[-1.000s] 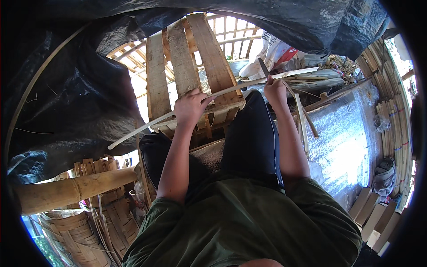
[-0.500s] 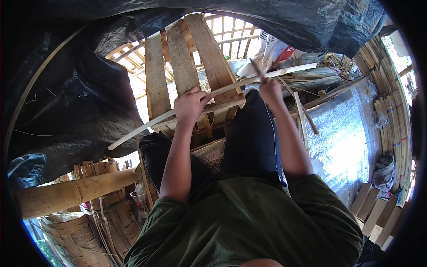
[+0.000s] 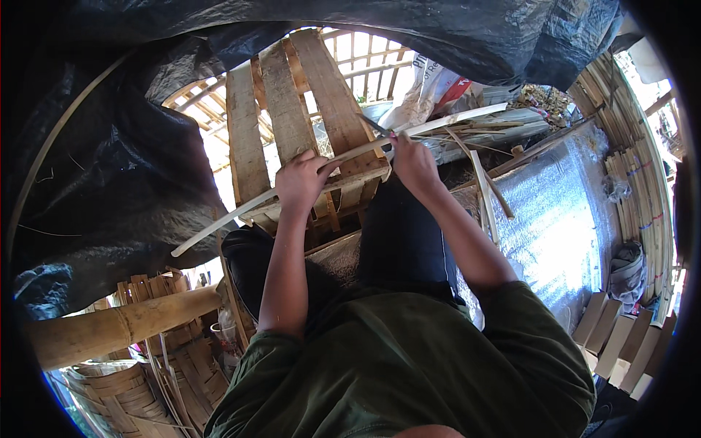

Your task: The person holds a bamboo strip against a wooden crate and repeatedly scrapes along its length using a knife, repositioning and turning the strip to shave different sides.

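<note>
A long pale bamboo strip [image 3: 358, 152] slants across in front of me, its low end out to the left and its white far end to the right. My left hand [image 3: 301, 182] is closed round it left of its middle, above the near edge of a slatted wooden crate [image 3: 283, 102]. In my closed right hand [image 3: 415, 162] is a knife [image 3: 374, 124]. Its dark blade points up and left, close against the strip; whether the edge cuts into it I cannot tell.
Loose bamboo strips [image 3: 483, 186] lean right of my knee, beside a shiny silver sheet [image 3: 555, 212]. A white sack [image 3: 420, 91] lies behind. Black plastic sheeting [image 3: 109, 160] hangs left and overhead. A thick bamboo pole [image 3: 131, 321] and woven baskets [image 3: 117, 390] are at lower left.
My right hand has moved left and slightly down along the strip with the knife, whose blade has tipped further left. My left hand keeps its hold. The whole view has shifted a little.
</note>
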The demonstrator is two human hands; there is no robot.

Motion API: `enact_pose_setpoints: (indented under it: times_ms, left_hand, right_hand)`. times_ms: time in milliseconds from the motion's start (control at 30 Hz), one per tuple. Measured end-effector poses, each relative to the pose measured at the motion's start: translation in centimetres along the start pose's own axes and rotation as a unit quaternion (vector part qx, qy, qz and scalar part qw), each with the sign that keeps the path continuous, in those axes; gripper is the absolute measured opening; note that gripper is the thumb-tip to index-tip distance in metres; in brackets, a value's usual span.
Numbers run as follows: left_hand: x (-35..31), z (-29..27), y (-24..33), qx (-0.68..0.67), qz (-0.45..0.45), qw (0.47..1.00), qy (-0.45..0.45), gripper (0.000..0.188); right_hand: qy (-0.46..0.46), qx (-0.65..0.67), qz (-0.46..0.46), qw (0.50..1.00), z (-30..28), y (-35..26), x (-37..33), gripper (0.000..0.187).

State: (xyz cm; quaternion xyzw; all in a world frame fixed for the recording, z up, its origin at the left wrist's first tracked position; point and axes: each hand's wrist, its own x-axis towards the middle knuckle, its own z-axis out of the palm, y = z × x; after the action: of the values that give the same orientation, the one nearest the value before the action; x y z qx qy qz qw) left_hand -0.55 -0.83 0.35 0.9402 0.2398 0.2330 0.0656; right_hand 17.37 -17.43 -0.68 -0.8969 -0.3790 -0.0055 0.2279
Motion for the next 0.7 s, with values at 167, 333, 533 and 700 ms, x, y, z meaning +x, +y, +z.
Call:
enact_pose_setpoints:
  times_ms: [167,333,533,700]
  left_hand:
    - [0.1,0.2,0.2,0.005,0.016,1.0,0.023,0.034]
    - [-0.1,0.6,0.0,0.008,0.029,0.998,0.048,0.034]
    - [0.1,0.2,0.7,0.021,0.002,1.0,-0.009,0.033]
    - [-0.5,0.4,-0.1,0.034,0.02,0.999,0.033,0.034]
  right_hand:
    - [0.093,-0.146,0.086,0.981,-0.7,7.5,1.0,0.017]
    - [0.021,-0.217,0.033,0.975,-1.2,5.0,-0.3,0.018]
    - [0.044,-0.228,0.101,0.967,-2.1,10.8,1.8,0.022]
    - [0.021,-0.243,-0.059,0.968,-2.2,10.5,0.2,0.02]
